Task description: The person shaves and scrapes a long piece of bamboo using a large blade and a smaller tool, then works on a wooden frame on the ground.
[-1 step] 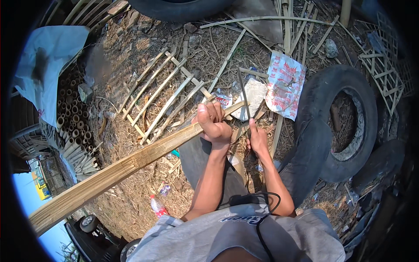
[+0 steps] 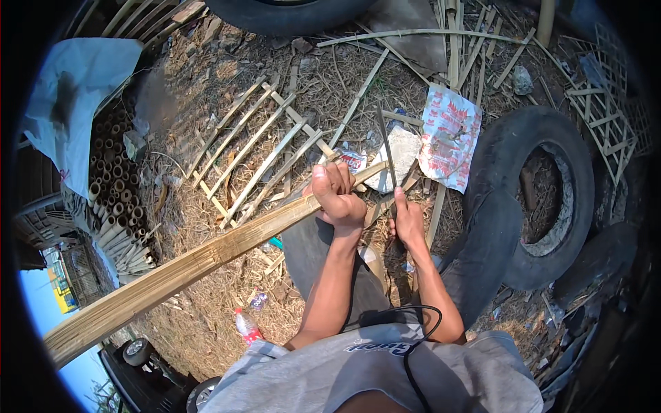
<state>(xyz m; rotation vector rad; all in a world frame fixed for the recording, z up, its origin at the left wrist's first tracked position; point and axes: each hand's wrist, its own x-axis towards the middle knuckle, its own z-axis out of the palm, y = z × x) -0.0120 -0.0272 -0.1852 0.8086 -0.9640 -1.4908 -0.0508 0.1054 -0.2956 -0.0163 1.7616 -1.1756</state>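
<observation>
My left hand (image 2: pixel 339 198) is closed around a long split bamboo strip (image 2: pixel 206 253), thumb on top. The strip slants from the lower left up to its narrow end just past my fist. My right hand (image 2: pixel 407 221) grips a long, dark-bladed knife (image 2: pixel 385 141), its blade pointing away from me. The blade is beside the strip's far end; whether they touch I cannot tell. Behind them lies a pale stone block (image 2: pixel 395 160), partly hidden by the blade. The knife's handle is mostly covered by my fingers.
A slatted bamboo lattice (image 2: pixel 261 148) lies ahead on dry grass. Right of the stone is a red-and-white printed sheet (image 2: pixel 451 136), then a large tyre (image 2: pixel 582 199). Cut bamboo tubes (image 2: pixel 113 182) are stacked at left. A plastic bottle (image 2: pixel 246 325) lies near me.
</observation>
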